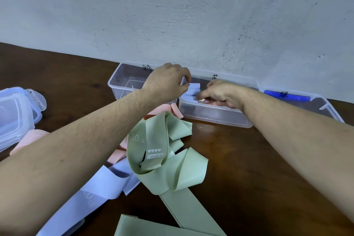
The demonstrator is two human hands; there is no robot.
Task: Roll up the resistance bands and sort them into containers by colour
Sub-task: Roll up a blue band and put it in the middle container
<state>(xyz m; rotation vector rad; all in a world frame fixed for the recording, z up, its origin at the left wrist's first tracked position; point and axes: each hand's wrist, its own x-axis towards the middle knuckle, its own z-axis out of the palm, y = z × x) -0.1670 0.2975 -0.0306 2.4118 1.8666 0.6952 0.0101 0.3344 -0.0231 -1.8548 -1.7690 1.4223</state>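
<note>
Both hands hold a rolled pale blue band [193, 90] over the middle clear container [214, 115] by the wall. My left hand [166, 80] pinches its top edge, and my right hand [220, 94] grips it from the right, fingers curled inside the container. On the table lie loose green bands [162, 157], a flat blue band [99, 188] and pink bands [172, 109], partly under my left forearm. An empty clear container [124, 82] stands to the left. A third container [325, 107] with a blue marker [287, 96] on its rim stands to the right.
Clear lids with clip latches [17, 113] are stacked at the left edge of the dark wooden table [258, 168]. A rough grey wall [172, 15] rises right behind the containers. Each container bears a handwritten label.
</note>
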